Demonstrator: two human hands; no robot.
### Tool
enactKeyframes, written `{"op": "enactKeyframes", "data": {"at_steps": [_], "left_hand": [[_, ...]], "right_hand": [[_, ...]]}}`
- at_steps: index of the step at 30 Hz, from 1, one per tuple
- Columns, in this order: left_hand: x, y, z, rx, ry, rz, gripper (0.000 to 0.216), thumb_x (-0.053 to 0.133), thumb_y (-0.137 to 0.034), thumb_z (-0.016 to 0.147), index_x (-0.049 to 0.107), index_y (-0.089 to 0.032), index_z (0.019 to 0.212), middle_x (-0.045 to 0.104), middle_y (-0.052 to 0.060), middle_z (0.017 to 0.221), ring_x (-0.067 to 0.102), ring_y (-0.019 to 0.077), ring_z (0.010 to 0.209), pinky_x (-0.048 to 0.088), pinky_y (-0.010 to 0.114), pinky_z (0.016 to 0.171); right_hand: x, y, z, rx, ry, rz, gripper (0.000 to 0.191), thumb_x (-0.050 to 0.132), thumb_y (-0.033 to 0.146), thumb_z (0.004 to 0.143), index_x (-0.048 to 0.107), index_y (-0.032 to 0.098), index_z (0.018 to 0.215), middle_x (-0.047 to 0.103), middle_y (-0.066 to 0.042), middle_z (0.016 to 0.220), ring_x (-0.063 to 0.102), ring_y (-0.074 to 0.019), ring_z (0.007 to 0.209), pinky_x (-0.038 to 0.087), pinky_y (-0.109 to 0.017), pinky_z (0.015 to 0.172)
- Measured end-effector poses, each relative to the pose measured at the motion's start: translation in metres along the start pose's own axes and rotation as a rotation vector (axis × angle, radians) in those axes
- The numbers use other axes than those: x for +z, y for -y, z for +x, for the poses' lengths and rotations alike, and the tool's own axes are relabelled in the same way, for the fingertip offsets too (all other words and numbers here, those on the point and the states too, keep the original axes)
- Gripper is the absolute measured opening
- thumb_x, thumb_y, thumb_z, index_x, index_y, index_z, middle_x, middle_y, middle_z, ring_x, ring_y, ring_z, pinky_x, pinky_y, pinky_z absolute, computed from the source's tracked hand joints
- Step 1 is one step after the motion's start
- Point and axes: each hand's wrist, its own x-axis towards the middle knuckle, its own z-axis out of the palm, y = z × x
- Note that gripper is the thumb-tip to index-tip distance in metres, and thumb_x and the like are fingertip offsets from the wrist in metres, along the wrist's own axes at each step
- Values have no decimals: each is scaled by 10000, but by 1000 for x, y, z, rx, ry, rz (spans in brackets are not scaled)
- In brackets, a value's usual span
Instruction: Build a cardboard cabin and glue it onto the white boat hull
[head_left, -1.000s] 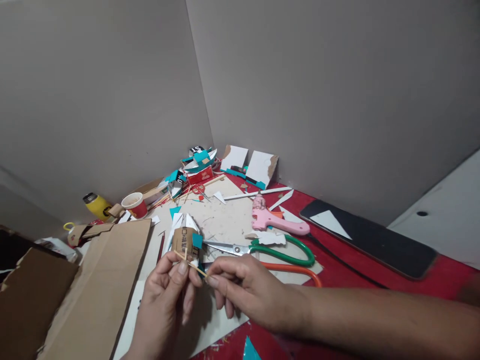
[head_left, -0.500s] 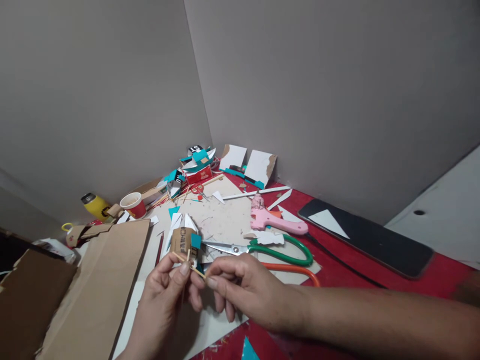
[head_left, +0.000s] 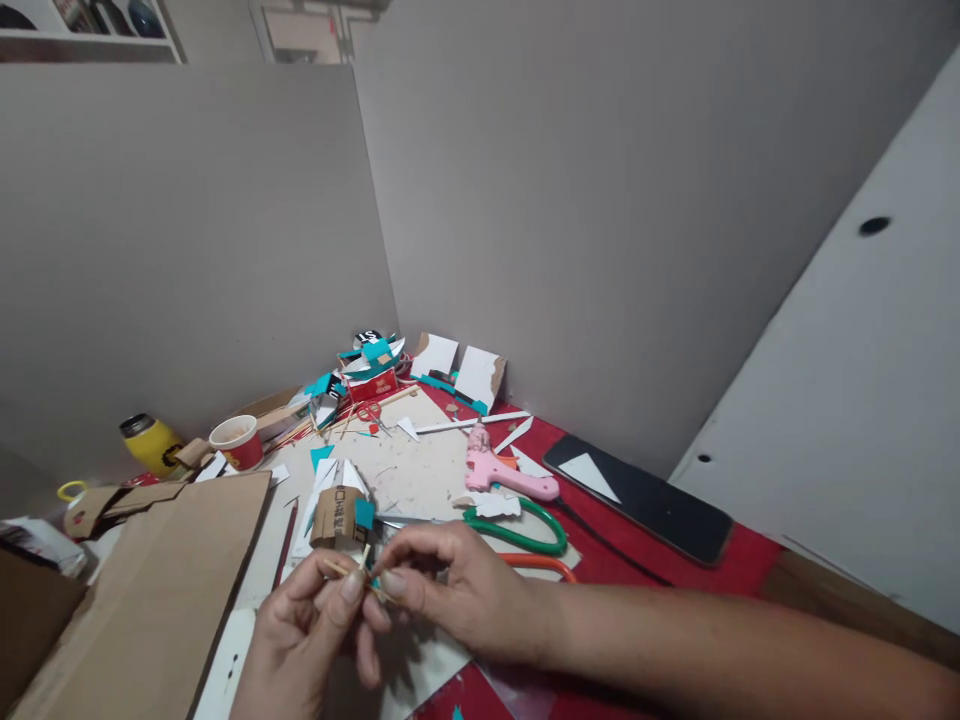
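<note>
Thin wooden sticks (head_left: pixel 335 567), crossed over one another, are pinched between thumb and fingers of my left hand (head_left: pixel 304 625). My right hand (head_left: pixel 469 595) has its thumb and forefinger closed at the right end of the sticks, touching or nearly touching my left fingers. A small piece of teal shows at that pinch; its kind is unclear. Just beyond my hands lies a small paper boat with a curved brown cardboard cover (head_left: pixel 334 515) and a teal flap (head_left: pixel 364 513). Large scissors with green and orange handles (head_left: pixel 556 540) lie behind my right hand, their blades partly hidden.
A pink glue gun (head_left: pixel 517 478) rests beyond the scissors, its cord trailing right. Cardboard sheets (head_left: pixel 150 590) cover the left side. A paper cup (head_left: pixel 238 440) and yellow bottle (head_left: pixel 152 445) stand at back left. A dark flat panel (head_left: pixel 652 510) lies right. Grey partitions (head_left: pixel 562 200) enclose the back.
The view has tilted upward and turned right, so the table appears lower and further left. My right fingers have moved in closer to my left fingers along the stick.
</note>
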Motion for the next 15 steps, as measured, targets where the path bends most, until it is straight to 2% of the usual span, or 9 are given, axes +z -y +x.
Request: {"op": "enactKeyframes", "data": {"at_steps": [3,8,12,15], "left_hand": [[3,-1,-5,2,39,44,289,720,-417,759,618,-156,686,654,13,591,503,74,408,383,192,483],[4,1,-9,-25,110,12,331,712,-462,753,615,-163,649,600,10,489,475,89,385,390,206,465],[2,4,-9,-21,99,8,343,711,-475,749,604,-163,657,603,11,525,425,65,361,326,186,410],[2,6,-8,3,86,25,366,705,-491,750,596,-153,658,577,-1,524,372,39,357,255,161,388]], "right_hand": [[-3,19,2,-47,-63,-75,262,658,376,813,697,120,853,650,-28,750,559,-114,690,470,-231,645],[-7,33,4,20,25,-99,148,673,280,792,715,139,802,639,-1,714,557,-102,661,463,-225,661],[-4,32,4,88,28,-116,245,684,373,789,678,137,853,616,4,711,533,-98,643,440,-213,622],[0,32,2,118,128,-96,376,597,491,846,627,124,767,595,-7,659,525,-98,599,442,-215,592]]}}
